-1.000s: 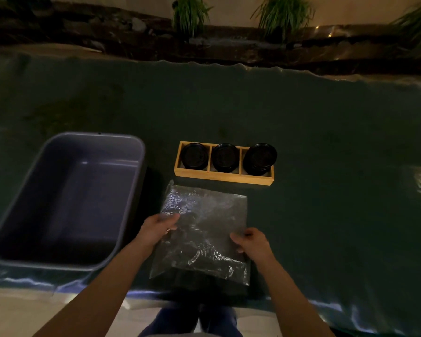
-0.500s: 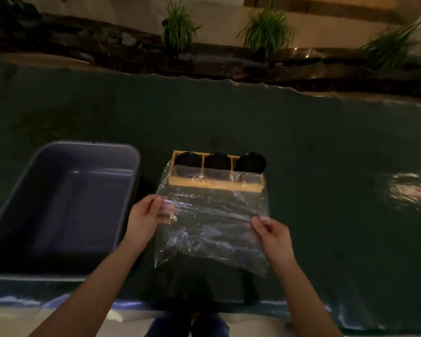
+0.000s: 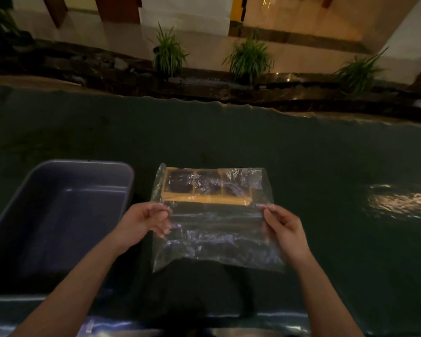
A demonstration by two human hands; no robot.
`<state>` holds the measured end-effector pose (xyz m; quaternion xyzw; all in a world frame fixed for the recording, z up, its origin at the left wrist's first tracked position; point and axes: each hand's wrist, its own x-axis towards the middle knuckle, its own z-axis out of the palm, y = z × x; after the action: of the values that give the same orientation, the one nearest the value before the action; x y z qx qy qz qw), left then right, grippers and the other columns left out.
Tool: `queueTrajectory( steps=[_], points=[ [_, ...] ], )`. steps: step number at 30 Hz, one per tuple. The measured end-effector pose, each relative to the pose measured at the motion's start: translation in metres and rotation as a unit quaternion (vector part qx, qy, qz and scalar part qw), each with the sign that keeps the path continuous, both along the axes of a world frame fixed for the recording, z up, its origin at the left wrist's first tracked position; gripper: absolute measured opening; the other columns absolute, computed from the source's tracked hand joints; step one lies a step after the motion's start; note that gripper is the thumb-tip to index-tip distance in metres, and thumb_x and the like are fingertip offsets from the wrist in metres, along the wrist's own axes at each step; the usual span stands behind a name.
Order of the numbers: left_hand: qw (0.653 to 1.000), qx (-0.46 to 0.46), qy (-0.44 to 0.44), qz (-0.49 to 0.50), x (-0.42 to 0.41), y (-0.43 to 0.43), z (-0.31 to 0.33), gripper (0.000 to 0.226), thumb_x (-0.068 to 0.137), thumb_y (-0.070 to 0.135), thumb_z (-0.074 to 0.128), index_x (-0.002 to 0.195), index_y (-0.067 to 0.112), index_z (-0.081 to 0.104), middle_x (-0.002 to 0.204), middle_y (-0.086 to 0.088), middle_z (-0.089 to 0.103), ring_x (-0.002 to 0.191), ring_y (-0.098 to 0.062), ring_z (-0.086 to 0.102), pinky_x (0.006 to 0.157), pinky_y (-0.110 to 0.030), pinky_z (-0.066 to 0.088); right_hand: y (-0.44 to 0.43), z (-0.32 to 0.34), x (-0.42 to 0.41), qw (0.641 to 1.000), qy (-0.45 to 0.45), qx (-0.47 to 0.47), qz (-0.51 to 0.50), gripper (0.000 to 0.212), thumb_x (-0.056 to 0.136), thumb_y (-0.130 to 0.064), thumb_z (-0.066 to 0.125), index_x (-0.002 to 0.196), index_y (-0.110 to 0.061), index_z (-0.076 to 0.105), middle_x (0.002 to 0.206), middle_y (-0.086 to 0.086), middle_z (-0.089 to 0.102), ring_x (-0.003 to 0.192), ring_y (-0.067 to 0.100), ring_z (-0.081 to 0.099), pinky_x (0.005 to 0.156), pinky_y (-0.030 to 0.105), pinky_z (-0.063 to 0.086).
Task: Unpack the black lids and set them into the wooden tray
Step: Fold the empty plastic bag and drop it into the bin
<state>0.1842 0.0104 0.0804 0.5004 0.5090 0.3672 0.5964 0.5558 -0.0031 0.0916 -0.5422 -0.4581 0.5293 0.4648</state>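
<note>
I hold a clear plastic bag (image 3: 216, 229) stretched flat in the air between both hands. My left hand (image 3: 144, 222) pinches its left edge and my right hand (image 3: 283, 226) pinches its right edge. The bag looks empty. Behind it, seen through the plastic, the wooden tray (image 3: 204, 199) lies on the dark table with three compartments. Black lids (image 3: 180, 184) fill those compartments, blurred by the bag's wrinkles.
A grey plastic tub (image 3: 56, 215) stands empty on the table to the left of the tray. The dark cloth-covered table (image 3: 326, 166) stretches far and right. Beyond its far edge are plants (image 3: 168, 54) and a stone border.
Both hands have lifted the bag off the table and raised it, so it now hangs in front of the tray and lids. The camera has tilted upward.
</note>
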Motion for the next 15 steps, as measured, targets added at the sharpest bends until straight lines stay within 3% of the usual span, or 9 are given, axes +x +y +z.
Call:
queueTrajectory(
  steps=[3, 7, 9, 12, 15],
  points=[
    [0.998, 0.039, -0.004, 0.041, 0.003, 0.012, 0.013, 0.018, 0.095, 0.010, 0.062, 0.111, 0.003, 0.069, 0.087, -0.019, 0.077, 0.070, -0.031, 0.073, 0.064, -0.033, 0.064, 0.007, 0.013, 0.006, 0.999, 0.026, 0.020, 0.028, 0.020, 0.094, -0.023, 0.063, 0.105, -0.022, 0.080, 0.064, 0.002, 0.067, 0.059, 0.013, 0.062, 0.068, 0.024, 0.057],
    [0.992, -0.048, -0.115, 0.010, 0.002, 0.017, 0.021, 0.052, 0.085, 0.038, 0.076, 0.116, -0.002, 0.067, 0.102, -0.028, 0.074, 0.085, -0.034, 0.075, 0.076, -0.037, 0.065, 0.016, 0.027, 0.008, 0.997, 0.057, 0.055, 0.012, 0.023, 0.098, -0.016, 0.059, 0.109, -0.017, 0.079, 0.064, 0.007, 0.065, 0.057, 0.014, 0.061, 0.063, 0.022, 0.055],
    [0.993, -0.057, -0.102, -0.033, 0.000, 0.016, 0.019, 0.051, 0.084, 0.032, 0.081, 0.121, 0.000, 0.066, 0.103, -0.030, 0.074, 0.086, -0.036, 0.076, 0.076, -0.038, 0.065, 0.018, 0.032, 0.010, 0.996, 0.053, 0.066, 0.008, 0.024, 0.099, -0.013, 0.058, 0.108, -0.018, 0.080, 0.064, 0.008, 0.065, 0.059, 0.014, 0.063, 0.064, 0.022, 0.057],
    [0.991, -0.035, -0.129, 0.003, -0.003, 0.019, 0.017, 0.042, 0.090, 0.014, 0.068, 0.132, 0.012, 0.062, 0.097, -0.030, 0.074, 0.079, -0.035, 0.076, 0.072, -0.039, 0.065, 0.021, 0.039, 0.014, 0.997, 0.070, 0.043, 0.011, 0.035, 0.102, 0.000, 0.053, 0.107, -0.020, 0.082, 0.068, 0.008, 0.069, 0.061, 0.015, 0.065, 0.067, 0.023, 0.059],
    [0.987, -0.003, -0.157, 0.035, -0.001, 0.023, 0.023, 0.035, 0.093, 0.015, 0.060, 0.127, 0.014, 0.069, 0.098, -0.023, 0.077, 0.082, -0.029, 0.077, 0.071, -0.034, 0.063, 0.025, 0.049, 0.017, 0.992, 0.122, 0.011, 0.013, 0.034, 0.093, 0.008, 0.054, 0.094, -0.007, 0.084, 0.071, 0.012, 0.074, 0.064, 0.018, 0.071, 0.064, 0.023, 0.059]
  ],
)
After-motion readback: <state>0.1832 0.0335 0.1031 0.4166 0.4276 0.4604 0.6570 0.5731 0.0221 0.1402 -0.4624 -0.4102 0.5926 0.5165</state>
